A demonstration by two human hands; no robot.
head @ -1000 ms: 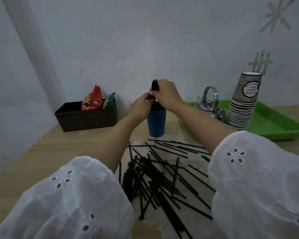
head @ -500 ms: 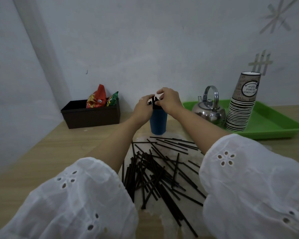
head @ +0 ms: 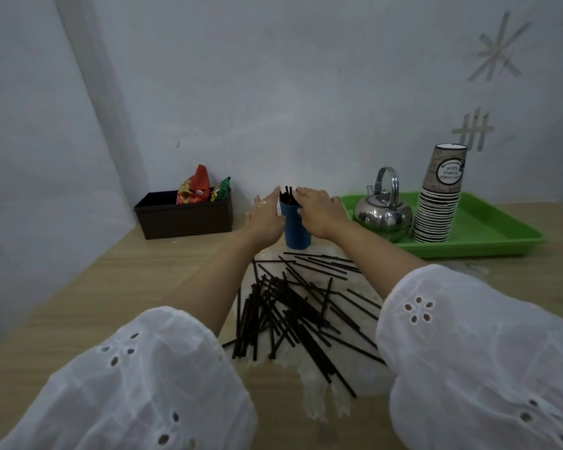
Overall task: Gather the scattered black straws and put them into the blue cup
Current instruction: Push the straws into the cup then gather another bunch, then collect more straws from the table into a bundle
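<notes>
Both hands are flanking the blue cup with fingers stretched nearly straight, gripping nothing. The left hand is lying along the cup's left side and the right hand along its right side by the rim. I cannot tell whether either is touching the smooth wall. Thin upright straws are standing inside the cup, their tips poking above the rim.

Nearer the person than the cup, the scattered straws are lying criss-crossed in a loose heap on a pale, ragged-edged sheet over the wood-grain table.

Left of the cup, a dark rectangular box is holding crinkled snack packets. Right of the cup, a glossy green tray is carrying a rounded steel kettle and 1 tall stack of paper cups.
</notes>
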